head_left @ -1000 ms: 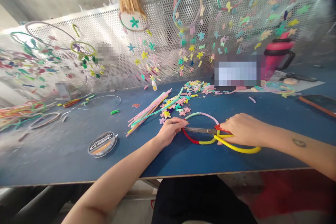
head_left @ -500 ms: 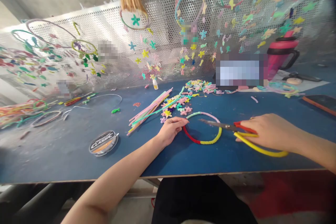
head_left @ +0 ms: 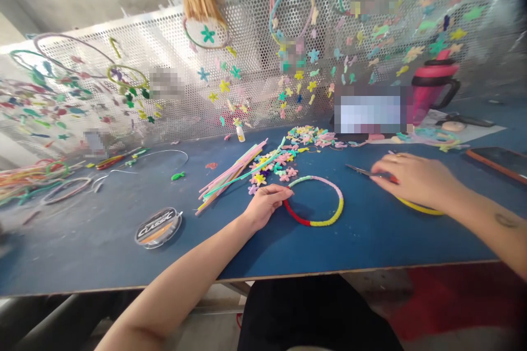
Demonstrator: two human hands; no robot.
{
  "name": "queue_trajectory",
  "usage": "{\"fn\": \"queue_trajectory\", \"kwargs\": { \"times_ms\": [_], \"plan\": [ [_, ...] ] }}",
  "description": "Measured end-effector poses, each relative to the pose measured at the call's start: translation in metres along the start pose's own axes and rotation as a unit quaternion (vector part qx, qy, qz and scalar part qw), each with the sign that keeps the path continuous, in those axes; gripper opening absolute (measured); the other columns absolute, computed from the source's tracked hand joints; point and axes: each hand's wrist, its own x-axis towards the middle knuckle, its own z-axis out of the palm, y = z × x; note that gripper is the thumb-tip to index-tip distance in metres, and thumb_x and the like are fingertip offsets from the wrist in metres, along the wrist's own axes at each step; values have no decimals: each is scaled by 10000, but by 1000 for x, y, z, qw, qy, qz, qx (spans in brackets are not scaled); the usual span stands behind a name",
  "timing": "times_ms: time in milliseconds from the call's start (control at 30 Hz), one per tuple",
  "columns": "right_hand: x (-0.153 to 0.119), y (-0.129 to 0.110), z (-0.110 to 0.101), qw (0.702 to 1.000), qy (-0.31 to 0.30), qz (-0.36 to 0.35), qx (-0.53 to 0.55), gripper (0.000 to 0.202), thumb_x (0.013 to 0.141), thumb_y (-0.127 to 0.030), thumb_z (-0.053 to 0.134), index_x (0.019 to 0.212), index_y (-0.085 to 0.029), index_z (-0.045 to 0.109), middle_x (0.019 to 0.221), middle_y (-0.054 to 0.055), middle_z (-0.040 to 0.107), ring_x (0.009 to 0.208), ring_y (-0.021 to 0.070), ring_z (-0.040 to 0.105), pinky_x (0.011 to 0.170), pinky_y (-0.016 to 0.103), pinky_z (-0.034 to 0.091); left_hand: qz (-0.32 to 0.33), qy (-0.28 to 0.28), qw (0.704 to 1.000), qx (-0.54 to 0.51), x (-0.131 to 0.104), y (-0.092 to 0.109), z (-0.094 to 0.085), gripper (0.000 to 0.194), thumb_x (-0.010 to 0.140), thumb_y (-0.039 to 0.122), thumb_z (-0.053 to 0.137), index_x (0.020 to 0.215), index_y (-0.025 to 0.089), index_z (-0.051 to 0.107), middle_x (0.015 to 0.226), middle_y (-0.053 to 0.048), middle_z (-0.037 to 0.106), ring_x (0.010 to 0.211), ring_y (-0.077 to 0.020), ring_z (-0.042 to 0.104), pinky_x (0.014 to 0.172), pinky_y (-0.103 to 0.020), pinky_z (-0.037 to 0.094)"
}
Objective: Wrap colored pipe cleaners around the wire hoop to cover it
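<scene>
A ring wrapped in red, yellow, pink and mint pipe cleaner (head_left: pixel 329 218) lies flat on the blue table (head_left: pixel 123 252). My left hand (head_left: pixel 265 203) pinches its left edge. Off to the right, my right hand (head_left: pixel 411 178) rests on the table, closed over red-handled scissors (head_left: pixel 364 172) whose blades point left. A yellow pipe cleaner (head_left: pixel 420 208) curves out from under that hand. Just beyond the ring lies a heap of small pipe-cleaner flowers (head_left: pixel 280 167).
A bundle of pastel pipe cleaners (head_left: pixel 230 173) lies left of the flowers, a spool of clear line (head_left: pixel 158 227) nearer the front. A perforated metal screen (head_left: pixel 173 66) hung with rings stands behind. At right are a pink jug (head_left: pixel 432 88) and a phone (head_left: pixel 500 162).
My right hand has drawn the scissors and yellow pipe cleaner away from the ring, rightward and farther back on the table. The left hand and ring have stayed put.
</scene>
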Motion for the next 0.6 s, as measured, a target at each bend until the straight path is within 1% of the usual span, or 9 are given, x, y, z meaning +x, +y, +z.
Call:
{"fn": "queue_trajectory", "kwargs": {
  "times_ms": [67,100,200,267,333,400,467,567,600],
  "plan": [
    [13,-35,-4,988,-23,-50,147,271,828,-420,457,870,-225,640,810,43,652,729,185,558,624,284,362,2,-3,1000,1,0,0,0,220,526,279,805,664,145,699,737,-36,656,587,-63,499,528,-191,338],
    [20,-52,-3,970,-48,-57,231,283,813,-441,480,852,-223,656,750,27,655,654,165,548,592,272,368,3,-5,1000,0,-1,0,1,216,524,276,805,661,147,699,741,-33,656,600,-66,509,541,-194,347],
    [38,-99,15,877,-104,-63,466,291,783,-436,529,891,-205,670,830,29,676,743,179,585,646,271,420,7,-9,1000,-2,-3,1,1,203,522,263,807,653,152,698,739,-20,643,658,-81,542,600,-204,378],
    [47,-121,31,838,-97,-28,536,304,749,-445,568,886,-195,676,835,33,676,777,192,586,675,287,429,13,-11,1000,-2,-4,1,2,203,519,256,809,648,147,697,727,-14,625,674,-87,546,616,-208,385],
    [52,-135,42,821,-75,20,566,304,724,-453,591,847,-187,674,795,30,668,728,178,573,637,280,422,19,-14,1000,1,-5,2,1,205,520,251,809,649,140,696,722,-12,606,672,-89,545,610,-208,384],
    [53,-141,45,814,-62,49,575,293,715,-454,595,795,-180,661,727,17,641,657,148,539,573,255,394,23,-16,1000,3,-6,3,1,203,523,251,809,646,137,695,722,-8,596,661,-85,539,602,-207,379],
    [51,-138,38,815,-56,56,575,294,716,-460,595,747,-171,635,652,-1,595,587,118,489,522,233,353,24,-15,1000,4,-6,3,0,203,527,259,809,646,139,695,718,-6,596,650,-78,529,593,-204,371],
    [38,-116,12,828,-56,44,556,323,723,-488,590,712,-166,606,584,-17,541,528,98,441,497,228,318,17,-10,1000,5,-5,1,-2,237,533,294,806,685,139,709,694,-18,614,598,-63,491,554,-204,348],
    [29,-106,2,838,-80,21,539,321,729,-486,588,710,-167,610,608,-5,558,555,107,467,518,234,336,15,-8,1000,5,-4,1,-3,256,533,308,805,702,138,715,689,-25,623,576,-57,474,540,-205,339]
  ]
}}
